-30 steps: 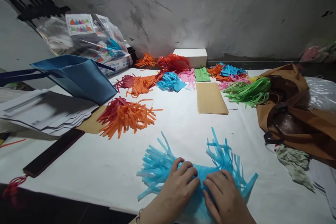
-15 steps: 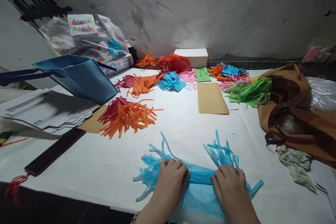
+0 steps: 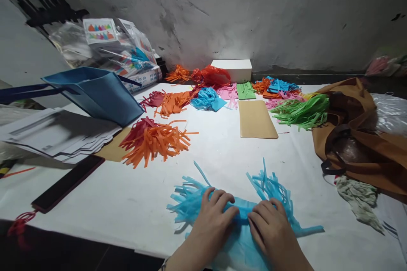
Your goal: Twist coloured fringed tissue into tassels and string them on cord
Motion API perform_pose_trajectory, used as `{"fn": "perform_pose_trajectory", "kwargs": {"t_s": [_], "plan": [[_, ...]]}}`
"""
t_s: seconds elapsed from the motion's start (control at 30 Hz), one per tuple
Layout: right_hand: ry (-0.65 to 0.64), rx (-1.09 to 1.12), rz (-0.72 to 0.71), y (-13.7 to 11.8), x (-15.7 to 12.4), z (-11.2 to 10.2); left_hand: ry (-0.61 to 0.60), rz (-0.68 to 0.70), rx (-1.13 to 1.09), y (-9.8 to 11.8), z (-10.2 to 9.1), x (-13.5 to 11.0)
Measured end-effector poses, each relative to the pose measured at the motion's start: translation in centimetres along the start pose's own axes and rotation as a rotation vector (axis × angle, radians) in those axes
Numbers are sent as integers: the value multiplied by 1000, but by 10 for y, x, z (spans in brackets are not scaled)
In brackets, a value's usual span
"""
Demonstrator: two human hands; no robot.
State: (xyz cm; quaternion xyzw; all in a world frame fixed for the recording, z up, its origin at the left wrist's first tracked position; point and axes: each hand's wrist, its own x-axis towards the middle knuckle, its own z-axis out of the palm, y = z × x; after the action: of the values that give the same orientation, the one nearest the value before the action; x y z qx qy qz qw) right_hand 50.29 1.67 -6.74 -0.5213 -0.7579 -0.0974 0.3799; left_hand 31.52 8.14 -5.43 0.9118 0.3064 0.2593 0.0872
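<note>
Blue tissue paper with fringed ends lies at the front of the table, below both hands. Its middle is a folded or rolled band between my hands. My left hand is closed on the left part of this band, fingers curled over the paper. On the right part, my right hand grips the band the same way, close to the left one. The fringe strips spread out to the left and to the upper right of the hands. The fingertips pressing into the paper are partly hidden.
Orange and dark red fringed paper lies left of centre. A brown envelope sits mid-table. At left are a phone, white papers and a blue bag. Green fringe and a brown bag stand right.
My left hand has slid right along the band and my right hand slightly left, so they are closer together. The left fringe has shifted a little to the right.
</note>
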Motion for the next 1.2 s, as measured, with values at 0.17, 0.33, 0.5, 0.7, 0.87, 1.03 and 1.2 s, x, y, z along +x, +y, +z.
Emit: {"fn": "perform_pose_trajectory", "kwargs": {"t_s": [0.17, 0.33, 0.5, 0.7, 0.87, 1.03, 1.2], "plan": [[-64, -52, -73, -4, 4, 2, -1, 120, 50, -1, 6, 0], [-48, 34, -116, 12, -16, -5, 2, 129, 23, -6, 3, -5], [-46, 59, 33, 18, -29, -7, 17, 30, -47, -4, 4, -13], [-153, -232, 201, 15, -18, 0, 36, -186, 31, 4, 13, -14], [-65, -111, 111, 9, -12, -1, -12, -122, 42, 3, 13, -11], [-71, -19, -59, 3, 0, 3, -101, -13, 39, 2, 4, -8], [-86, 48, -18, 3, 6, 4, -69, 69, 53, 3, -3, -5]]}}
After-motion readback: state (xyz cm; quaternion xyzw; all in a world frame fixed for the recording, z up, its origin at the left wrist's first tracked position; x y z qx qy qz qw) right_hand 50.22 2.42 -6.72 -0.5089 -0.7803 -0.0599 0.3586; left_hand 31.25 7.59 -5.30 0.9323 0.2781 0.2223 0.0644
